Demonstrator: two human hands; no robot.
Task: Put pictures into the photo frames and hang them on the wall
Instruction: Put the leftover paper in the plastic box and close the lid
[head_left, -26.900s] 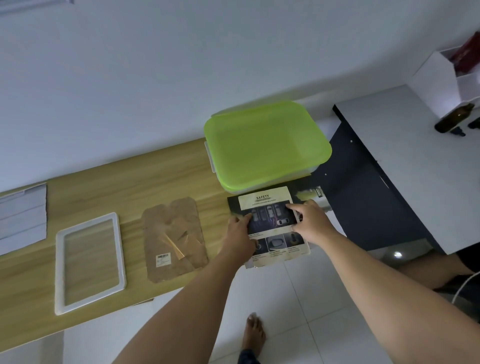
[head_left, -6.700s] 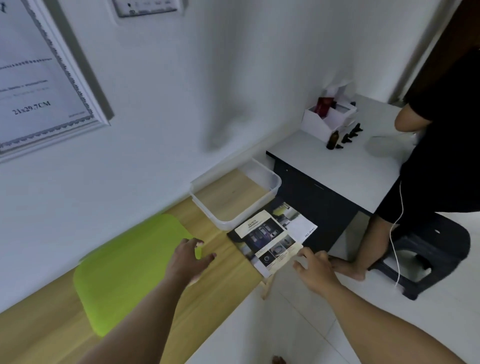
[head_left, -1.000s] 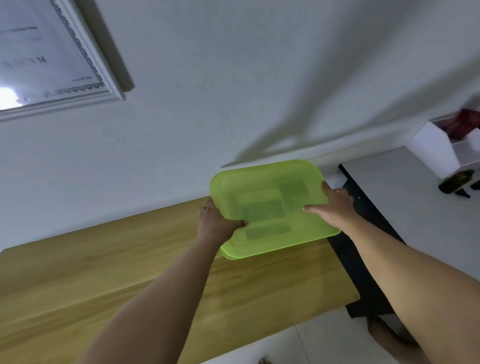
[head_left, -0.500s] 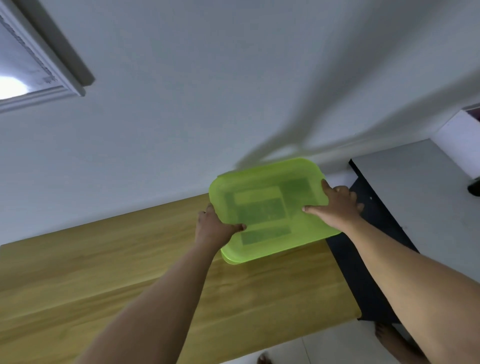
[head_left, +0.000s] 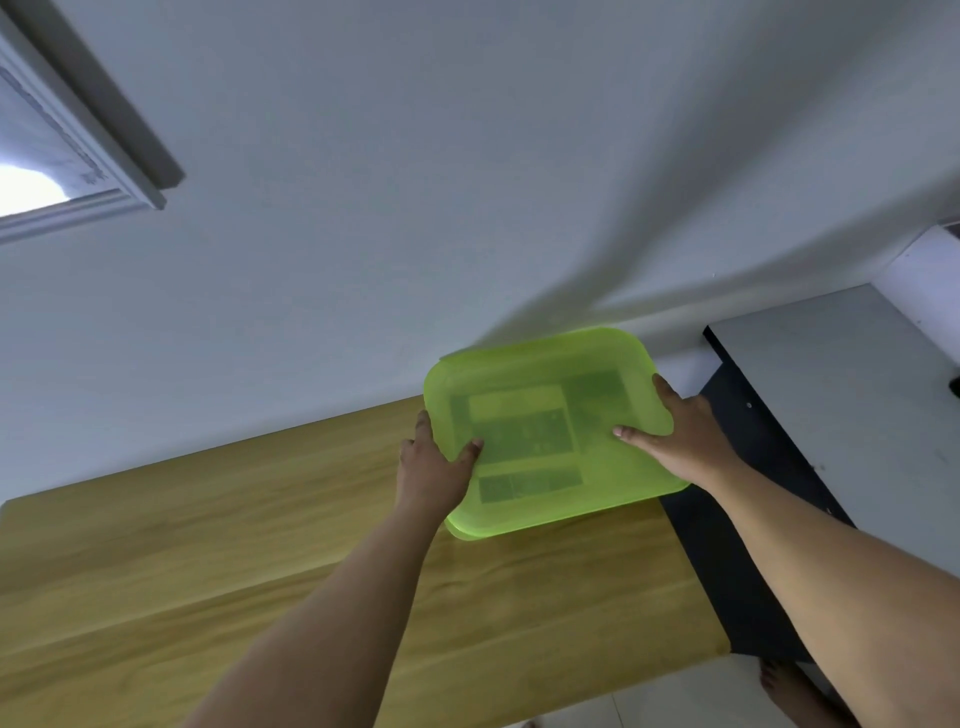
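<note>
Up and well to the left of the left grip, a white-framed picture (head_left: 67, 176) hangs on the wall (head_left: 467, 156), with only its lower corner in view. The wooden worktop (head_left: 208, 545) spreads below and to the left of the same grip. The left grip (head_left: 434, 467) pinches the left edge of a translucent green lid (head_left: 545, 364), thumb on top, one finger laid along the rim, the rest hidden beneath. Between the two grips a printed sheet (head_left: 524, 431) with dark panels shows through the lid, lying under it. The right grip (head_left: 685, 436) clasps the lid's right edge, thumb stretched across the top, fingers curled over the rim. Right of that grip a grey worktop (head_left: 841, 395) sits on a dark cabinet (head_left: 727, 545). Below that grip, beside the forearm, a bare foot (head_left: 779, 691) stands on the floor.
</note>
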